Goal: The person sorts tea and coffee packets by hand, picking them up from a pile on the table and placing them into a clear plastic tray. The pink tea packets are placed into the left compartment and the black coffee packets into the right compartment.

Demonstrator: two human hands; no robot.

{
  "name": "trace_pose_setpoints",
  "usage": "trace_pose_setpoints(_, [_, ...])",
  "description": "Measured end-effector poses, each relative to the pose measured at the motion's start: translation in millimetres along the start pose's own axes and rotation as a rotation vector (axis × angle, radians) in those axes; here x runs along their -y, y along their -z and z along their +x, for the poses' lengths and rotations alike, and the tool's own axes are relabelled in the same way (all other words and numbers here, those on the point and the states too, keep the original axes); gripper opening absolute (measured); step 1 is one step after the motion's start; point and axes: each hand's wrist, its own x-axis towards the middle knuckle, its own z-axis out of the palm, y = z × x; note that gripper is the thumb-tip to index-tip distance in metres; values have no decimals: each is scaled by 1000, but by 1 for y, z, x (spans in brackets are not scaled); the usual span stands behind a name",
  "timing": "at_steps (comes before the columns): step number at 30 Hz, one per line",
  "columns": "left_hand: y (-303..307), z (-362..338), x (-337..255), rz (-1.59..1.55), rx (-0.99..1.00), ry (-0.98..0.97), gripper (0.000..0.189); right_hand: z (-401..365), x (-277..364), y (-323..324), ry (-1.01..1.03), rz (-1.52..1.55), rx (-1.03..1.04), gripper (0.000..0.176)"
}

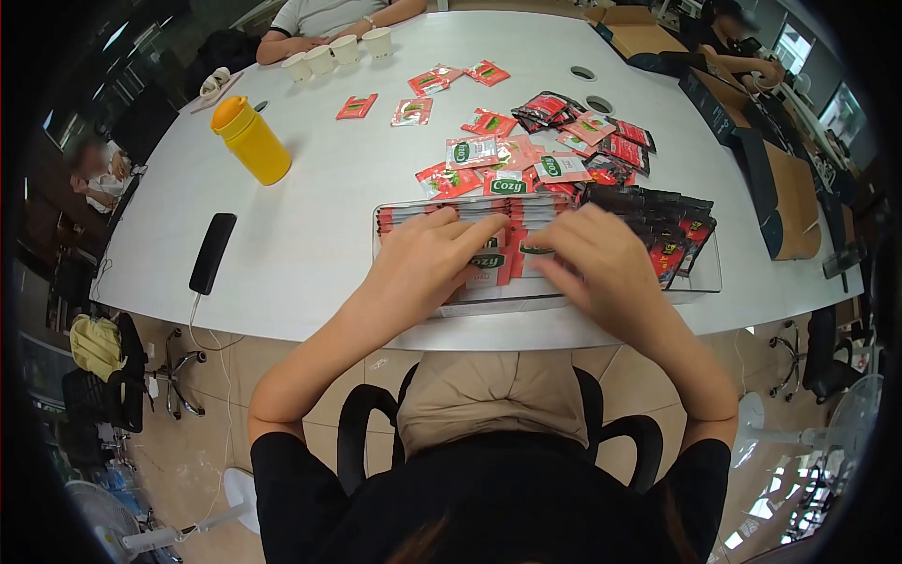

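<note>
Clear tray (526,305), set at the near edge of the table (319,273): red sachets (495,268) and, at right, dark packets (648,202). Left hand (427,254), fingers bent, and right hand (601,254), half-curled, laid over the red sachets, partly hiding them; any grip cannot be told. Far side crowded by loose sachets (507,152). Yellow bottle (256,146) and phone (213,254) placed leftward; paper cups (346,50) beyond.

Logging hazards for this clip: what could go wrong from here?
The clear box sits close to the near edge of the table; the hands could nudge it over. Black packets share it with red sachets, so types might mix. The cable from the phone hangs off the table and could snag.
</note>
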Motion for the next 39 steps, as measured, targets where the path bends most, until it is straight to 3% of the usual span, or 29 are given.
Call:
trace_pose_setpoints(2, [-2, 5, 1, 31, -58, -66, 66, -7, 4, -4, 10, 86, 137, 28])
trace_pose_setpoints(5, [17, 6, 5, 54, 47, 55, 82, -14, 13, -12, 16, 142, 286, 36])
trace_pose_setpoints(8, [28, 0, 13, 163, 4, 57, 102, -10, 19, -17, -5, 147, 365, 48])
trace_pose_setpoints(9, [29, -5, 18, 181, 133, 110, 115, -8, 20, -18, 1, 138, 359, 49])
trace_pose_setpoints(15, [23, -5, 26, 136, 376, 256, 112, -4, 23, -23, -49, 72, 366, 51])
trace_pose_setpoints(22, [21, -5, 29, 175, 314, 200, 104, 0, 22, -24, -20, 160, 463, 52])
trace_pose_setpoints(29, [24, -6, 34, 105, 293, 156, 92, -1, 23, -33, -34, 128, 314, 58])
trace_pose_setpoints(33, [21, -7, 35, 76, 264, 141, 88, 6, 24, -26, -95, 326, 556, 57])
trace_pose_setpoints(39, [20, -7, 38, 12, 245, 118, 91, 8, 24, -32, -104, 308, 463, 62])
